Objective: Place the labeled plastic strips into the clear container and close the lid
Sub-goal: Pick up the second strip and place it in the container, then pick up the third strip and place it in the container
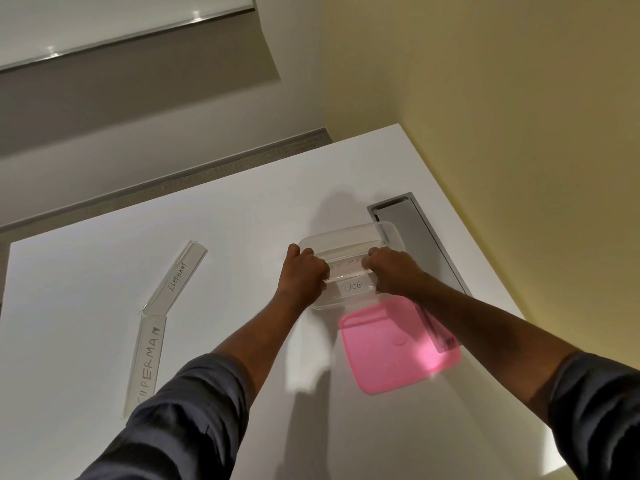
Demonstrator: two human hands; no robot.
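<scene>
A clear container (343, 237) stands open on the white table. My left hand (303, 270) and my right hand (389, 271) each grip one end of a clear strip (346, 265) with faint writing, held across the container's opening. Below it, inside the container, lies a strip labelled DOG (351, 287). Two more clear strips lie flat on the table to the left: ELEPHANT (176, 277) and, nearer me, SUPERMAN (147, 358). The pink lid (398, 344) rests on the table just in front of the container, partly under my right forearm.
The white table (225, 220) ends at a yellow wall on the right. A grey metal cable slot (419, 237) is set into the table behind and right of the container. A grey floor strip runs along the far table edge.
</scene>
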